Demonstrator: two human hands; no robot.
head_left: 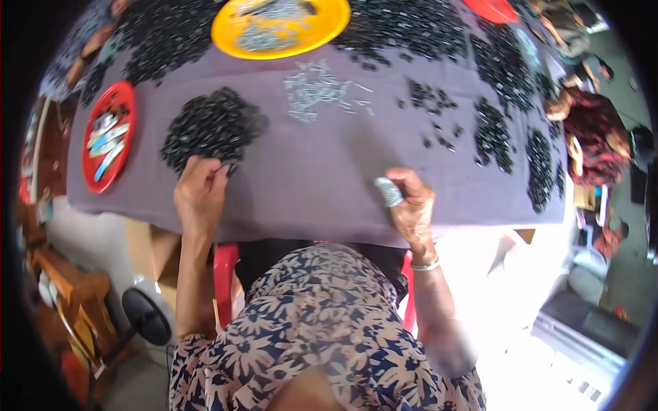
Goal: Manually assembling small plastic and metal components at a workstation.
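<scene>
My left hand (200,195) is closed at the near edge of a heap of small black shiny pieces (212,127). Between its thumb and finger it pinches a small black piece (232,166). My right hand (415,209) hovers over the near right part of the cloth, fingers curled together; what they hold, if anything, is too small to make out. A grey-white wrap (389,192) covers its thumb. Ahead, between my hands, lies a loose scatter of thin silvery metal pins (319,89).
A purple-grey cloth (288,185) covers the table. A red oval tray (89,161) holding small tools is at left; a yellow plate (229,46) with silvery pins stands far. More black pieces (404,31) lie far and right (493,133). A person in checked clothing (593,130) sits right.
</scene>
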